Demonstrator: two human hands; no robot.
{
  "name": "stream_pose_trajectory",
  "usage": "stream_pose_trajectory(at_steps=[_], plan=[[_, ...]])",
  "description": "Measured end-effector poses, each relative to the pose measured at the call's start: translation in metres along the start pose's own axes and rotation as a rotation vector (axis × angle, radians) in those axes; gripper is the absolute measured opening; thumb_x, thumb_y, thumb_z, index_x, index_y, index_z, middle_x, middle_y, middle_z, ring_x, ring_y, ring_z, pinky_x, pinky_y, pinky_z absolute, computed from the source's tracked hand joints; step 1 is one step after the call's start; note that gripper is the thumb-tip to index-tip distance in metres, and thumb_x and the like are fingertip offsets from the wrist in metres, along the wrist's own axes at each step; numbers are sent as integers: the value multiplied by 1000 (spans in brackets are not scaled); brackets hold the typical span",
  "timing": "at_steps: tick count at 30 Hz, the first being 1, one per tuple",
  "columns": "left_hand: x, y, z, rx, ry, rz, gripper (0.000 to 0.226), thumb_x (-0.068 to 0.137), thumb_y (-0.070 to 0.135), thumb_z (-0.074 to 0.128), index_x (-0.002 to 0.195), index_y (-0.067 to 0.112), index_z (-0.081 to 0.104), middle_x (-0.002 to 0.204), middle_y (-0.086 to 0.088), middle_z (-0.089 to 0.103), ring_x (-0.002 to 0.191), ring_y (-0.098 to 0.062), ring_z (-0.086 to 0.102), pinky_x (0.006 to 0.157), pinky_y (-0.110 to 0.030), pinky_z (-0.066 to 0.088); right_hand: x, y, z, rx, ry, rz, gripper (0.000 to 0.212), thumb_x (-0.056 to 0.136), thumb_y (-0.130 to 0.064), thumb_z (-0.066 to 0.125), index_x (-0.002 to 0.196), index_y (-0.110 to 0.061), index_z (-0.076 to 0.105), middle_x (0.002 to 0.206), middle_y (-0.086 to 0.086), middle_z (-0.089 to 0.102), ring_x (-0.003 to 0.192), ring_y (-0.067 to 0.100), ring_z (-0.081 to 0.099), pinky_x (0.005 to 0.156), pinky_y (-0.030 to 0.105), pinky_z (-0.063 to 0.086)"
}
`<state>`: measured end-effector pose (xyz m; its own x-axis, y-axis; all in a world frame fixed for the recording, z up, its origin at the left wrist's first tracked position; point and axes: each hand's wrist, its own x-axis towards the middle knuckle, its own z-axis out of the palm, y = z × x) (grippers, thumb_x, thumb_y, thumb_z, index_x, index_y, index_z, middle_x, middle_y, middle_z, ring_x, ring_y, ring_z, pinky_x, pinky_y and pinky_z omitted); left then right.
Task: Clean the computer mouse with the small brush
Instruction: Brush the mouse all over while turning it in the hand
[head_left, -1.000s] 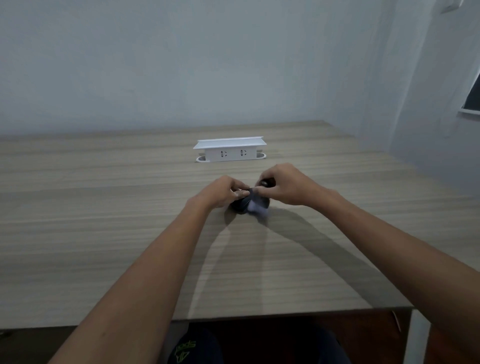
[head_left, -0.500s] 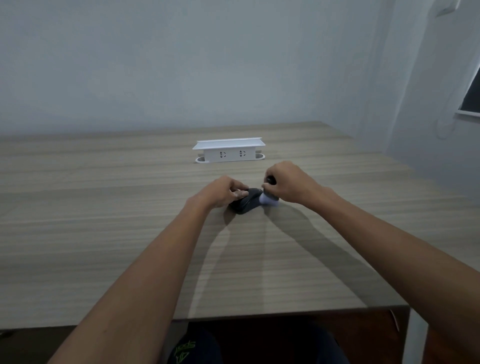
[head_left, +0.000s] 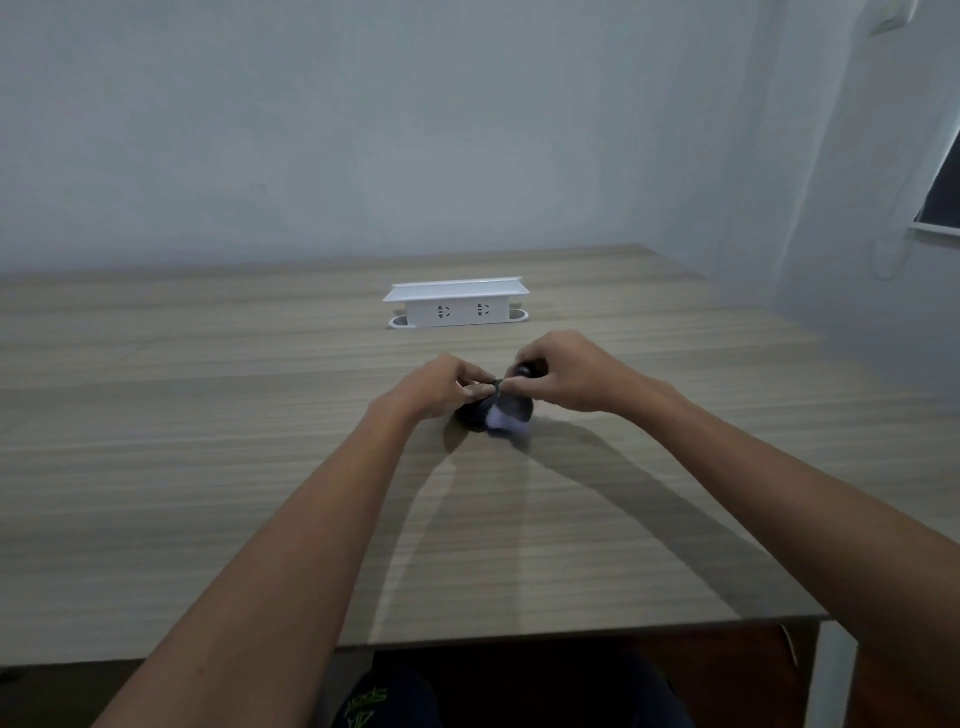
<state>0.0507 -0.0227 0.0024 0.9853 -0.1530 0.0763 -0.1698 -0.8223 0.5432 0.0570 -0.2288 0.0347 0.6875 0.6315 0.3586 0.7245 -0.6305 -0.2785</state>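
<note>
Bristles (head_left: 503, 419) sit on our mouse's (head_left: 475, 413) right flank; left hand (head_left: 441, 387) pinches its body, right hand (head_left: 563, 373) clamps the brush handle.

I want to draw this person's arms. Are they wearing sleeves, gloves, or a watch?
No sleeves show: both forearms are bare up to the picture's edge. The left hand and right hand have no gloves, and no watch, bracelet or ring is visible on either.

Dim, bluish light; forearm shadows on table (head_left: 208, 467); brush (head_left: 506, 418) blurred.
</note>
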Motion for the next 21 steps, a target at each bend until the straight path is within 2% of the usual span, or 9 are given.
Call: stream_pose_trajectory(at_steps=[2,5,7,9,11,15,17,19,21], plan=[[0,0,0,3,-4,0,34,95,26,62,128,18,68,120,-8,72,109,-19,65,87,-26,45,2,5,5,-58,12,17,18,85,-24,69,86,-9,78,74,5,72,68,19,61,58,27,41],[1,-1,2,4,4,-7,36,95,29,62,129,19,66,121,-8,72,109,-19,65,88,-25,43,1,21,3,-116,111,115,19,85,-20,67,84,-4,76,82,11,75,79,28,68,68,37,53],[1,-2,2,-2,2,-6,35,95,29,62,129,20,67,121,-7,72,109,-18,65,88,-25,43,0,16,0,-52,107,86,19,84,-22,68,85,-6,78,82,7,76,78,23,68,68,34,52],[1,-3,1,-8,-4,3,33,95,28,62,127,21,68,119,-5,73,108,-17,65,86,-25,43,0,4,0,19,35,22,19,85,-27,70,86,-11,80,76,3,74,69,16,62,63,29,45],[2,-1,0,-14,-4,6,33,95,27,61,127,20,69,118,-5,73,106,-16,65,85,-24,42,2,2,2,-1,5,23,19,85,-28,70,87,-12,79,74,4,73,67,16,59,61,29,41],[1,0,2,-15,5,-3,37,96,28,61,130,18,66,122,-7,71,103,-14,62,88,-23,42,4,23,0,-115,96,123,20,86,-22,67,85,-5,77,82,9,75,79,27,67,69,37,53],[1,-1,2,-16,7,1,36,96,28,61,130,17,66,122,-6,71,106,-16,63,88,-23,42,2,19,-2,-36,75,92,20,86,-25,68,83,-7,77,76,2,73,73,19,65,66,32,50],[1,-2,1,-12,4,15,35,96,27,61,128,18,67,122,-5,72,108,-15,64,88,-23,43,1,8,-2,53,-15,52,16,86,-29,70,83,-16,78,67,-5,67,62,10,58,58,22,42],[1,-2,1,-5,0,19,34,96,27,61,128,17,67,122,-5,72,107,-14,63,87,-23,43,2,10,2,26,-20,52,17,86,-29,70,85,-14,79,67,-5,66,63,11,58,57,21,41]])
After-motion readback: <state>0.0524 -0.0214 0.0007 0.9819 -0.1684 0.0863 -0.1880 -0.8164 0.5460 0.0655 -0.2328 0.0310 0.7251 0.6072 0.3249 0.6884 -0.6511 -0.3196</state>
